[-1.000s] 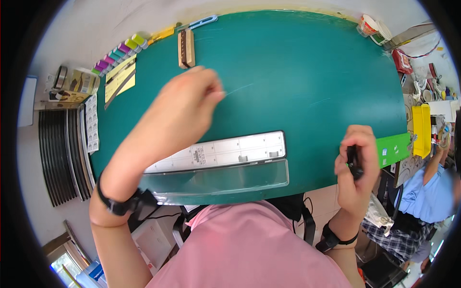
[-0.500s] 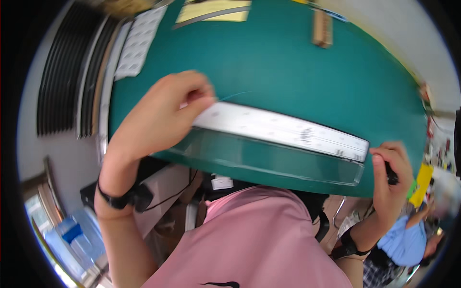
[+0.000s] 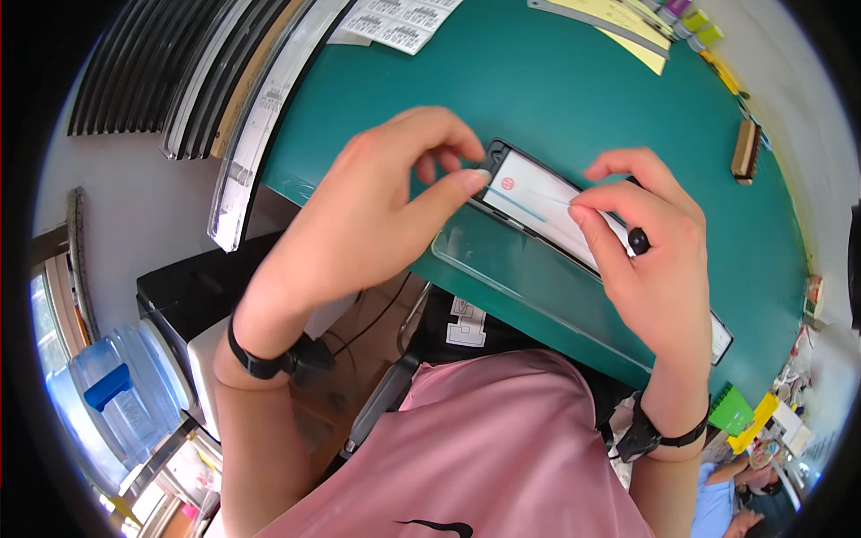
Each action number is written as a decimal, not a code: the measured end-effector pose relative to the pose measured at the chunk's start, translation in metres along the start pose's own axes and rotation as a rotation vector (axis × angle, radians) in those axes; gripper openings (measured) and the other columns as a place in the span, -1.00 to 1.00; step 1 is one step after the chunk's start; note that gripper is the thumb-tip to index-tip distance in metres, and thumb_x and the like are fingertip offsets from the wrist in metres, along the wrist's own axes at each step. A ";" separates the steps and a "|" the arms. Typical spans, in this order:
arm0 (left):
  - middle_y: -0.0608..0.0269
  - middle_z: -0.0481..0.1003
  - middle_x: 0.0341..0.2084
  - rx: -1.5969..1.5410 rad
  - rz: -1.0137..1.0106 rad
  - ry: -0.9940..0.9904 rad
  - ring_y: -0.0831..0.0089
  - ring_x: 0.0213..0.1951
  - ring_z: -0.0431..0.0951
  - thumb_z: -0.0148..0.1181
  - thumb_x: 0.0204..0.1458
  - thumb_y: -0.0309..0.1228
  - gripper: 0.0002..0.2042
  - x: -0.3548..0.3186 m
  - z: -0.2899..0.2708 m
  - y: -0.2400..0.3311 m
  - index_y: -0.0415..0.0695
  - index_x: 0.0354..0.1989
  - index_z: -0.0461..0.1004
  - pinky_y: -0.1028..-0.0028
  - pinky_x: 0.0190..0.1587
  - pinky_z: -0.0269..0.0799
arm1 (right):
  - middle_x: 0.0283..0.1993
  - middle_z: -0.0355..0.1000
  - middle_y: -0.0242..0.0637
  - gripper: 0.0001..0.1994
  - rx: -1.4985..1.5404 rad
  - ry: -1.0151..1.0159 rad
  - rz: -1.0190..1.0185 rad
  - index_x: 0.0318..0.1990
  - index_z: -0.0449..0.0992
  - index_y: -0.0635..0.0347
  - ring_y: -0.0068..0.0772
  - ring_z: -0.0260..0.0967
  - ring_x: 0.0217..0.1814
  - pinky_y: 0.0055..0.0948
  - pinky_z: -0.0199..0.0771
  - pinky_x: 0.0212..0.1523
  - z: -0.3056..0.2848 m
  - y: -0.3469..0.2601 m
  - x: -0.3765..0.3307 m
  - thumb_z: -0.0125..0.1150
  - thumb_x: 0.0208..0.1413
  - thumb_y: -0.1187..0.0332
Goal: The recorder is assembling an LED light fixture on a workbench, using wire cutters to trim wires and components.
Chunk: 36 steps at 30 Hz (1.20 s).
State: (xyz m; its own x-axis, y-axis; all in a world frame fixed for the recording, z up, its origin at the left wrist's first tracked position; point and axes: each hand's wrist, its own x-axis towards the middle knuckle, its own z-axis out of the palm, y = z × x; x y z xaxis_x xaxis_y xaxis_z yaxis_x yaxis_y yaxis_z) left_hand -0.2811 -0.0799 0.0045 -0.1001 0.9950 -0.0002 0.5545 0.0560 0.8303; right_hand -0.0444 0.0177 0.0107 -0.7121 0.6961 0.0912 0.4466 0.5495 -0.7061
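Note:
A long, narrow black-framed panel with a white printed face lies slanted on the green mat. My left hand is at its upper left end, thumb and finger pinched at one end of a thin blue strip. The strip stretches over the white face. My right hand is above the panel's middle, hiding part of it. Its thumb and forefinger meet just over the face; whether they pinch anything is unclear. A black tool with a rounded end is tucked in that hand. Along the panel's near side lies a clear plastic cover.
Black-framed panels stand stacked at the left, beside a label sheet. Yellow paper and small coloured bottles are at the far edge. A wooden brush lies at the right. Below left stands a water jug.
My right hand has moved from the panel's right end to above its middle. My left hand is now at the upper left end. The view has turned, and the panel appears more slanted.

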 end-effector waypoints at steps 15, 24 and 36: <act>0.12 0.55 -0.25 0.388 0.323 0.410 0.19 -0.23 0.48 0.33 -0.13 -0.69 -0.62 -0.036 0.057 -0.045 -0.26 -0.05 0.68 0.30 -0.22 0.43 | 0.04 0.48 -0.23 -0.90 -0.048 0.074 0.039 -0.33 0.60 0.24 -0.25 0.50 -0.38 -0.28 0.50 -0.34 0.043 -0.007 0.002 0.43 0.05 0.57; 0.07 0.55 -0.14 0.412 0.250 0.343 0.15 -0.15 0.49 0.28 -0.14 -0.72 -0.58 -0.044 0.053 -0.039 -0.25 -0.02 0.68 0.27 -0.11 0.46 | 0.04 0.50 -0.18 -0.90 -0.154 0.069 0.019 -0.32 0.61 0.26 -0.20 0.51 -0.36 -0.29 0.51 -0.32 0.033 -0.009 -0.004 0.44 0.02 0.58; -0.07 0.37 0.39 0.795 0.254 -0.030 -0.12 0.46 0.26 0.07 -0.11 -0.79 -0.42 -0.018 0.042 0.005 -0.04 0.07 0.72 0.05 0.47 0.11 | 0.16 0.52 -0.14 -0.59 -0.259 0.287 0.217 0.13 0.61 0.38 -0.58 0.31 -0.37 -0.55 0.26 -0.37 -0.068 0.029 -0.092 0.34 0.10 0.44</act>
State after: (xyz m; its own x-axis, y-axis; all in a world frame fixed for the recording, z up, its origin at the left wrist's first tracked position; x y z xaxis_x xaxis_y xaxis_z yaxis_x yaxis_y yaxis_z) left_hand -0.2418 -0.0939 -0.0148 0.1227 0.9863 0.1100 0.9760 -0.1400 0.1665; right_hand 0.0706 0.0010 0.0298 -0.4236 0.8883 0.1774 0.7162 0.4484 -0.5348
